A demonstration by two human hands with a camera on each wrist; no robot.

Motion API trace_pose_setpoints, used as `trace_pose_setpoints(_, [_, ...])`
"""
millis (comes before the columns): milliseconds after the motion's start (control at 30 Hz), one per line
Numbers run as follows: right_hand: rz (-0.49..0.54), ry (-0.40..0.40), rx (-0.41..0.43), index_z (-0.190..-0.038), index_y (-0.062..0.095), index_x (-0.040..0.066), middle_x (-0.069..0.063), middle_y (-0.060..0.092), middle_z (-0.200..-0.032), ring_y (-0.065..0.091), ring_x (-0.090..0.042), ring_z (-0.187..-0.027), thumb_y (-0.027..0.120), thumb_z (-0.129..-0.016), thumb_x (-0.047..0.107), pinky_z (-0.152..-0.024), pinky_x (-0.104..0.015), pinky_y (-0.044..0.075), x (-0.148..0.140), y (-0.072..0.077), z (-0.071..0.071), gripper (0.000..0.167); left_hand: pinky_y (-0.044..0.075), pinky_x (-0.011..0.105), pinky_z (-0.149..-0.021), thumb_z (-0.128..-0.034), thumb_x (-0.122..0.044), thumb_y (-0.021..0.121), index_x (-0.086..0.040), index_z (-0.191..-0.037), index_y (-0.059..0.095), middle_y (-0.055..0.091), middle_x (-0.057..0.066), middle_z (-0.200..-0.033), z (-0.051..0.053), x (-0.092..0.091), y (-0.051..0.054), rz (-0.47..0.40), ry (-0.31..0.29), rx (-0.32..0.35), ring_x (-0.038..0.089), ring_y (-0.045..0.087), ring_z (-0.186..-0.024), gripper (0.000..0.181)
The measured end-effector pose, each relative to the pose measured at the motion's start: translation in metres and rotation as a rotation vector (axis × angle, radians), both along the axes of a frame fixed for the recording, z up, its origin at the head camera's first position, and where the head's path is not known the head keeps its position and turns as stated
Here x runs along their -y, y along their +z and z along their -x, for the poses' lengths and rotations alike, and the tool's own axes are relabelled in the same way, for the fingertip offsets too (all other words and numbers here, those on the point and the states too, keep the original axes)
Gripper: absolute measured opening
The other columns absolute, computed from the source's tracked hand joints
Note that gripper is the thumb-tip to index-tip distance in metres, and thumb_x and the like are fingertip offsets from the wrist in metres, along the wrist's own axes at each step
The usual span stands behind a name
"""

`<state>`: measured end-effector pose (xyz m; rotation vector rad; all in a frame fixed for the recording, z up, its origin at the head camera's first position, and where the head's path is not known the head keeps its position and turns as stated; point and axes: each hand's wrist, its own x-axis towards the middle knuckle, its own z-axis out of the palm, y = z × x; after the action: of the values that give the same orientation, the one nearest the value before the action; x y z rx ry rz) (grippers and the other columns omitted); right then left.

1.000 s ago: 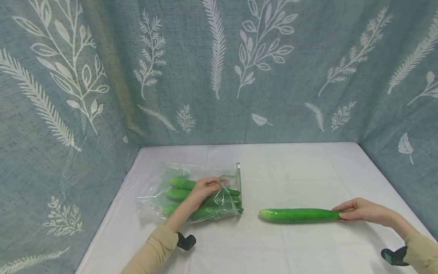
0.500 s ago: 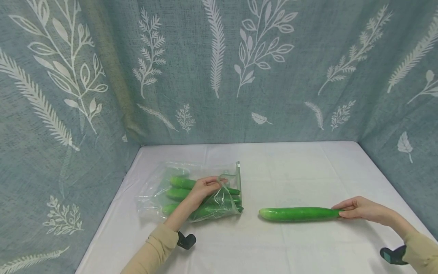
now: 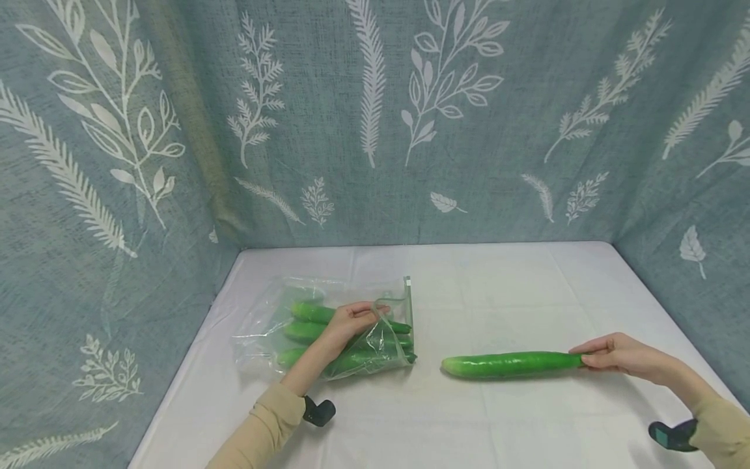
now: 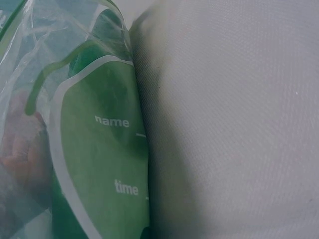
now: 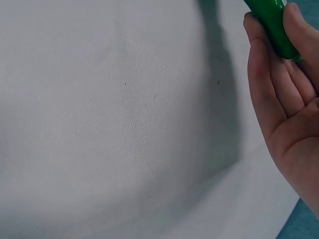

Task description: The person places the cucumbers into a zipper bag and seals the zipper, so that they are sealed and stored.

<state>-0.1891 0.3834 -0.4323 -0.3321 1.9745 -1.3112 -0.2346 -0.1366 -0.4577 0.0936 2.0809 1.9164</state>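
On the left of the table, a clear zip bag (image 3: 263,319) lies flat with several green cucumbers (image 3: 301,333) inside, its mouth facing right. My left hand (image 3: 348,326) pinches the upper edge of that mouth, fingertips partly behind the plastic. In the left wrist view, the bag's green label (image 4: 104,159) reads "name" and "time", and blurred fingers (image 4: 25,159) show through the film. To the right, a loose cucumber (image 3: 510,365) points its pale end toward the bag. My right hand (image 3: 624,357) grips its stem end between thumb and fingers, also visible in the right wrist view.
A white cloth (image 3: 498,293) covers the table. Blue-green curtains (image 3: 328,117) with white leaf prints stand behind it and at both sides. Dark wrist cameras are strapped at the left (image 3: 319,413) and right (image 3: 674,435) wrists.
My right hand has raised the stem end of the loose cucumber slightly, so it tilts a little, and its pale end has shifted slightly left. The left hand and bag stay put.
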Motion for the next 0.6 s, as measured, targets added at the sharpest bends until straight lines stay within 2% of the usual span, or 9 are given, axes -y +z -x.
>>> trace_pose_setpoints(167, [0.089, -0.018, 0.055, -0.125, 0.062, 0.005, 0.012, 0.070, -0.109, 0.065, -0.001, -0.099, 0.048, -0.099, 0.012, -0.083, -0.020, 0.055, -0.0024, -0.0002, -0.0003, 0.030, 0.047, 0.032, -0.102, -0.0902, -0.007, 0.060, 0.002, -0.109, 0.066, 0.065, 0.011, -0.122, -0.0003, -0.0004, 0.0003, 0.001, 0.002, -0.001, 0.026, 0.053, -0.126, 0.022])
trace_pose_setpoints(333, [0.134, -0.044, 0.084, -0.121, 0.065, 0.011, 0.014, 0.069, -0.109, 0.065, -0.001, -0.099, 0.047, -0.099, 0.010, -0.084, -0.021, 0.055, -0.0016, 0.0019, -0.0010, 0.029, 0.046, 0.031, -0.102, -0.0903, -0.007, 0.059, 0.002, -0.110, 0.066, 0.065, 0.010, -0.123, -0.0012, -0.0004, 0.0010, -0.011, -0.020, -0.009, 0.026, 0.052, -0.127, 0.022])
trace_pose_setpoints(467, [0.159, -0.058, 0.101, -0.117, 0.067, 0.020, 0.015, 0.068, -0.110, 0.065, -0.001, -0.101, 0.046, -0.099, 0.010, -0.085, -0.021, 0.055, -0.0014, 0.0039, -0.0010, 0.030, 0.046, 0.033, -0.103, -0.0900, -0.008, 0.060, 0.001, -0.107, 0.067, 0.065, 0.010, -0.122, -0.0021, -0.0003, 0.0011, -0.012, -0.022, -0.016, 0.027, 0.051, -0.127, 0.021])
trace_pose_setpoints(600, [0.150, -0.093, 0.096, -0.115, 0.068, 0.021, 0.014, 0.069, -0.108, 0.065, -0.002, -0.100, 0.047, -0.099, 0.010, -0.086, -0.022, 0.055, -0.0017, 0.0054, -0.0007, 0.029, 0.045, 0.033, -0.104, -0.0895, -0.008, 0.060, 0.001, -0.110, 0.066, 0.065, 0.009, -0.122, -0.0024, -0.0009, 0.0027, -0.008, -0.014, -0.011, 0.026, 0.052, -0.127, 0.023])
